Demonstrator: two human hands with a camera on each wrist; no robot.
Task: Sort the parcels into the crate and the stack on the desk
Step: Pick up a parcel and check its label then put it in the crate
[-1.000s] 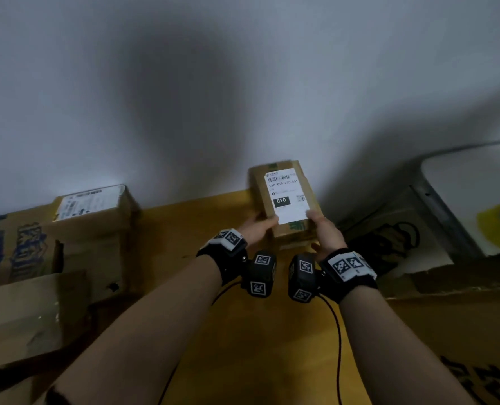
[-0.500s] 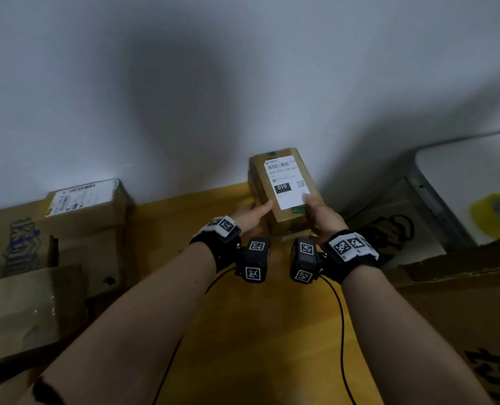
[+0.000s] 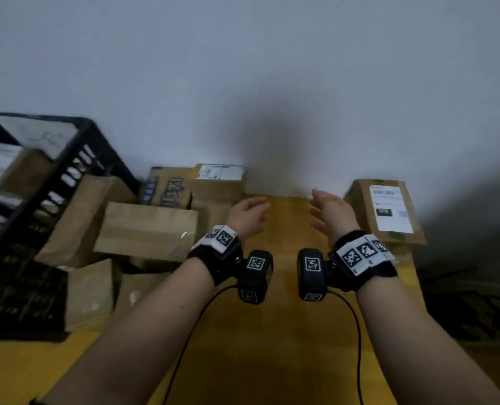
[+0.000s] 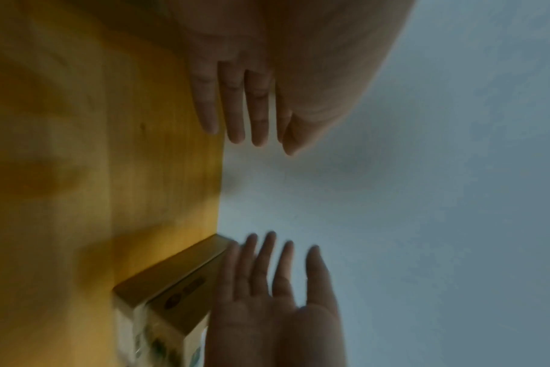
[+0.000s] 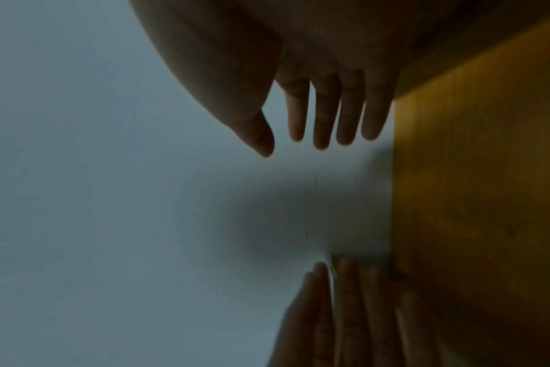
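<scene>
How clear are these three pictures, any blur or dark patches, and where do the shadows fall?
Head view: dim, slightly soft, edges bowed; a dark shadow lies on the wall above both hands. Left wrist view: right hand smeared by motion, labelled parcel blurred. Right wrist view: darkest, left hand murky, desk in shade.

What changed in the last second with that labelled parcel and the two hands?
Both hands let go of the labelled parcel. It now sits on the desk by the wall, right of the right hand. The left hand and the right are open and empty, palms facing each other. The parcel's label stays facing up.
</scene>
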